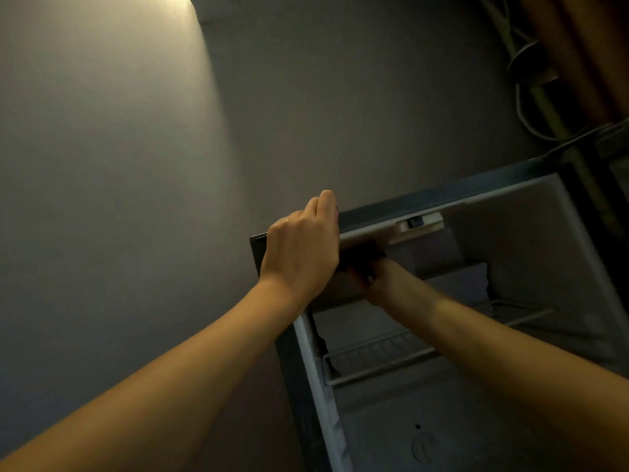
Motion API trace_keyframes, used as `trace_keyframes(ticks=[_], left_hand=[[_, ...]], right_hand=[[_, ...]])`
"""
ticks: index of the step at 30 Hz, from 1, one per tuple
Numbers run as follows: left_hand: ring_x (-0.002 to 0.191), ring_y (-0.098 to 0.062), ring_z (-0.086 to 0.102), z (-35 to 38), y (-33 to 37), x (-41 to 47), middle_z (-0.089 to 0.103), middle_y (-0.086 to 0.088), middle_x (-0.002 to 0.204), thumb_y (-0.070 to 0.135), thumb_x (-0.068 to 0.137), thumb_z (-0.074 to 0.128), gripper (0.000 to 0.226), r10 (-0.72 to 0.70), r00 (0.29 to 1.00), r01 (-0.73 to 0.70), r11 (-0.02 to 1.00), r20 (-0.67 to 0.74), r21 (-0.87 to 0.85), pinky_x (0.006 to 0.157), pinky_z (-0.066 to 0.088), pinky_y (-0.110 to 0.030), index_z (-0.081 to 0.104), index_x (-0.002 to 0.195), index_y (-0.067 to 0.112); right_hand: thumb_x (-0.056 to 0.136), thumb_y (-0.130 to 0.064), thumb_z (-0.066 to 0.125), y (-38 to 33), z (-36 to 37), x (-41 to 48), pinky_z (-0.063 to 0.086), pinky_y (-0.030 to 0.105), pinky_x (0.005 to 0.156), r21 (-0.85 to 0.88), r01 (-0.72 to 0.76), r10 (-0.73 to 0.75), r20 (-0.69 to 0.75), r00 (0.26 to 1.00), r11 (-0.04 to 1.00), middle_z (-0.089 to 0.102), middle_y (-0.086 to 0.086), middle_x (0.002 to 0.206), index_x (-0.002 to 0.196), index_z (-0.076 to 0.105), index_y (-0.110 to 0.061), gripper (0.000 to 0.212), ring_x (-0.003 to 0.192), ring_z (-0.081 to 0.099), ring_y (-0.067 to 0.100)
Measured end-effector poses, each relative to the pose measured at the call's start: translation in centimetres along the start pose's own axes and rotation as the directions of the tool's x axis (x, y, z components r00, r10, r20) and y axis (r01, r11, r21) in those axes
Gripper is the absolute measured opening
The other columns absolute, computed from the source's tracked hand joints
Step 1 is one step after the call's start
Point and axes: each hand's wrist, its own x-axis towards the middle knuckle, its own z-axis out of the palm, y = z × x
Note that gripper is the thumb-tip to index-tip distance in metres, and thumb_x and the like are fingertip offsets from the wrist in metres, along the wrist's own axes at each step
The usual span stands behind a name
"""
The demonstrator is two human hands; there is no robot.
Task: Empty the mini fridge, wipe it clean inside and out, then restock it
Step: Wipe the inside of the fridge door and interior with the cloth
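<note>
The dark mini fridge (442, 195) stands open at the lower right, tilted in the view, with a pale interior. My left hand (303, 250) grips the fridge's top front corner, fingers curled over its edge. My right hand (381, 277) reaches inside near the upper left of the cavity and holds something dark (360, 257), partly hidden behind my left hand; I cannot tell what it is. A white wire shelf (374, 359) spans the middle of the interior with nothing on it. A thermostat box (420, 224) sits under the fridge's ceiling.
A plain grey wall (136, 165) fills the left and centre. At the upper right, cables and a round dark object (531, 66) hang beside a brown wooden surface (578, 46). The fridge floor (425, 437) shows a small drain mark.
</note>
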Motion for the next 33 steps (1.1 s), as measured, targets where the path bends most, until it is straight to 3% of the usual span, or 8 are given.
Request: trace_keyframes(ticks=[2,4,6,12,17,22,28,33], left_hand=[[0.039,-0.007,0.029,0.0,0.1,0.0,0.037,0.007,0.058,0.017,0.095,0.035,0.021,-0.007,1.000,0.007,1.000,0.010,0.002,0.039,0.014,-0.014,0.049,0.080,0.010],[0.039,-0.006,0.026,-0.1,0.2,0.1,0.035,0.007,0.058,0.016,0.095,0.036,0.021,-0.010,1.000,0.010,1.000,0.008,0.009,0.040,0.012,-0.015,0.048,0.079,0.011],[0.038,-0.009,0.029,-0.1,0.2,0.1,0.035,0.007,0.058,0.012,0.095,0.040,0.019,-0.019,1.000,0.019,1.000,0.008,0.018,0.039,0.013,-0.015,0.048,0.079,0.010],[0.040,-0.011,0.029,-0.3,0.5,0.1,0.037,0.004,0.057,0.004,0.092,0.050,0.016,-0.044,0.998,0.042,0.998,0.034,0.049,0.043,0.008,-0.015,0.049,0.077,0.008],[0.041,-0.010,0.029,-0.3,0.4,0.1,0.038,0.003,0.056,0.011,0.093,0.041,0.018,-0.032,0.999,0.031,0.999,0.032,0.032,0.043,0.008,-0.014,0.049,0.077,0.010],[0.041,-0.014,0.034,-0.2,0.4,0.1,0.045,-0.001,0.056,0.002,0.090,0.055,0.013,-0.047,0.998,0.045,0.998,0.039,0.049,0.042,0.010,-0.017,0.051,0.079,0.007],[0.040,-0.011,0.033,-0.3,0.4,-0.1,0.043,0.001,0.055,0.009,0.094,0.045,0.017,-0.044,0.999,0.044,0.999,0.017,0.006,0.041,0.018,-0.018,0.050,0.078,0.009],[0.041,-0.006,0.029,-0.2,0.4,-0.1,0.036,0.007,0.058,0.014,0.095,0.041,0.020,-0.047,0.999,0.047,0.999,0.007,-0.020,0.044,0.012,-0.012,0.050,0.078,0.010]], right_hand=[[0.100,-0.010,0.046,-1.1,0.4,-1.7,0.049,0.019,0.053,0.428,-0.205,0.178,0.102,0.979,0.880,0.056,0.013,0.127,0.132,0.051,-0.006,0.033,0.123,0.051,0.026],[0.099,-0.004,0.045,-2.6,0.2,-3.3,0.052,0.017,0.082,0.650,-0.313,0.297,0.139,0.945,0.692,0.053,0.018,0.133,0.133,0.049,0.001,0.035,0.125,0.052,0.029],[0.097,-0.001,0.047,-3.6,-0.2,-4.4,0.047,0.021,0.094,0.641,-0.330,0.329,0.126,0.936,0.693,0.055,0.021,0.130,0.128,0.053,0.006,0.032,0.122,0.055,0.030],[0.097,0.001,0.045,-2.6,0.4,-4.2,0.051,0.018,0.050,0.563,-0.287,0.278,0.104,0.955,0.775,0.061,0.022,0.094,0.127,0.052,0.003,0.031,0.111,0.059,0.031],[0.093,0.001,0.049,-0.5,1.5,-0.7,0.041,0.024,0.027,0.513,-0.296,0.336,0.016,0.942,0.806,0.056,0.017,0.129,0.137,0.046,-0.003,0.044,0.107,0.057,0.028],[0.097,-0.005,0.050,-3.6,0.1,-4.6,0.056,0.024,0.069,0.544,-0.308,0.369,-0.004,0.929,0.781,0.058,0.017,0.123,0.126,0.054,0.003,0.031,0.115,0.058,0.029],[0.097,-0.004,0.049,-4.0,-0.3,-4.4,0.050,0.028,0.039,0.409,-0.364,0.368,0.072,0.927,0.837,0.060,0.018,0.114,0.110,0.060,0.006,0.020,0.115,0.059,0.029],[0.095,-0.021,0.056,-1.4,-1.5,-1.0,0.048,0.012,0.067,0.032,-0.129,0.129,-0.005,0.992,0.991,0.059,0.002,0.092,0.111,0.060,-0.009,0.021,0.107,0.060,0.029]])
